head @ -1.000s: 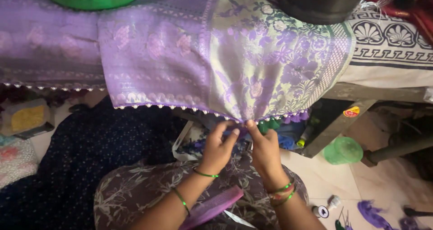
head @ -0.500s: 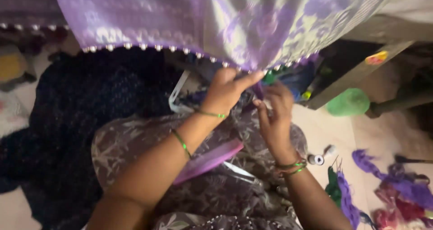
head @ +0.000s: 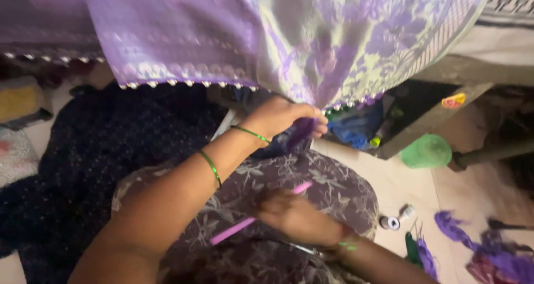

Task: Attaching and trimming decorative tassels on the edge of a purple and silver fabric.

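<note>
Edge-tasselling step, thread held: left hand, centre frame, pinches a purple thread tuft at the beaded hem of the purple sari hanging across the top; right hand, lower centre, closes on a pink stick in the lap, which seemingly must next rise to the hem.

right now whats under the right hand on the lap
A pink stick lies on the lap under the right hand, showing at both sides; a metal tool pokes out beside it. The stick's covered middle cannot be seen.
</note>
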